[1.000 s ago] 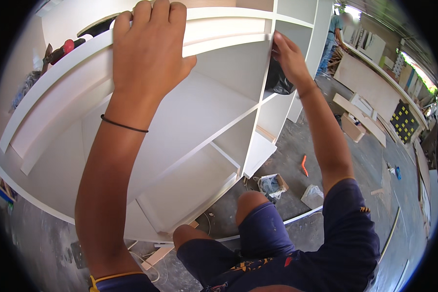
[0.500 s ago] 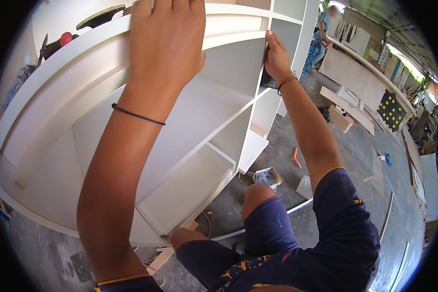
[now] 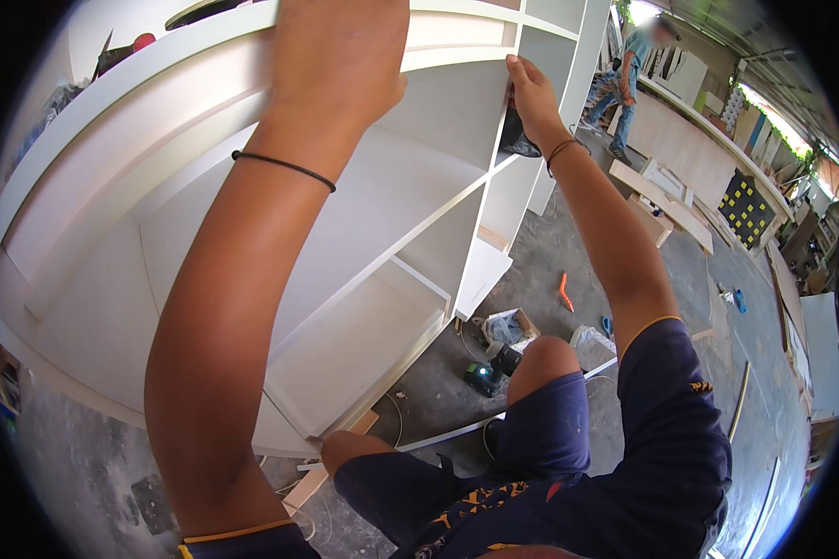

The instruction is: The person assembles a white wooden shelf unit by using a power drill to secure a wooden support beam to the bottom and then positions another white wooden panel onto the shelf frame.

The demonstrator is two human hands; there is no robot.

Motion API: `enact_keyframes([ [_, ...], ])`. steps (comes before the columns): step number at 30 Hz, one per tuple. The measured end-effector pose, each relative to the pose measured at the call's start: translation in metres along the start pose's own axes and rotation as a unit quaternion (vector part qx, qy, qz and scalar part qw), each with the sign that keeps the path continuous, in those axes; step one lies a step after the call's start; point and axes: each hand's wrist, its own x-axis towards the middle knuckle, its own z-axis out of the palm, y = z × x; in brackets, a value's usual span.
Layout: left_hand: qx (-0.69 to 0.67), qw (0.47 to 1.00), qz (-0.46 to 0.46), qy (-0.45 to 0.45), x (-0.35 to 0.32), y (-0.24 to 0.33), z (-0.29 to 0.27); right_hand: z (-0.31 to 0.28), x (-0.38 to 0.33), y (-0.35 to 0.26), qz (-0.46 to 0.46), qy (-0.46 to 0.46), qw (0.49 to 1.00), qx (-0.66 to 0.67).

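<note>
A large white cabinet (image 3: 410,158) with shelves and upright dividers fills the left and middle of the view. My left hand (image 3: 340,56) reaches to its top rail; the fingers are cut off by the upper edge of the picture. With the thumb lying along the front edge of an upright divider (image 3: 485,182), my right hand (image 3: 536,98) grips that panel, its other fingers mostly hidden. Just below the right hand, a black bag-like item (image 3: 520,140) sits in a compartment.
A cordless drill (image 3: 483,377) with its light on stands on the floor by my knee, near an open box (image 3: 510,328). An orange tool (image 3: 566,292) lies farther right. Boards (image 3: 662,205) lie beyond, and another person (image 3: 629,84) stands at the back.
My view has shifted, bringing the drill by my knee into sight. My left fingers have passed out of the picture. The person at the back has come further into view.
</note>
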Motion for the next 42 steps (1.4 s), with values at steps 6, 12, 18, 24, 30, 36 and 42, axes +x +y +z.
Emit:
enact_keyframes([
  [6, 0.000, 1.000, 0.001, 0.006, -0.002, 0.000, 0.001, -0.002, -0.004, -0.005, -0.203, 0.122, 0.950, -0.201],
  [12, 0.004, 0.999, 0.011, 0.033, -0.006, -0.004, 0.010, 0.006, -0.028, -0.048, -0.452, 0.064, 0.776, -0.436],
  [18, 0.009, 0.998, 0.022, 0.060, -0.011, -0.006, 0.009, 0.022, -0.025, -0.051, -0.416, 0.038, 0.812, -0.407],
  [24, -0.029, 0.998, 0.012, 0.045, -0.013, -0.011, 0.021, 0.035, -0.033, -0.058, -0.376, 0.034, 0.846, -0.378],
  [30, -0.026, 0.998, 0.006, 0.051, -0.010, -0.005, 0.028, 0.029, -0.029, -0.045, -0.411, 0.038, 0.825, -0.386],
  [36, -0.012, 0.998, 0.018, 0.052, -0.014, -0.009, 0.029, 0.038, -0.034, -0.043, -0.391, 0.049, 0.841, -0.372],
  [42, -0.012, 0.999, 0.035, 0.022, -0.016, -0.009, 0.027, 0.033, -0.031, -0.039, -0.405, 0.036, 0.831, -0.380],
])
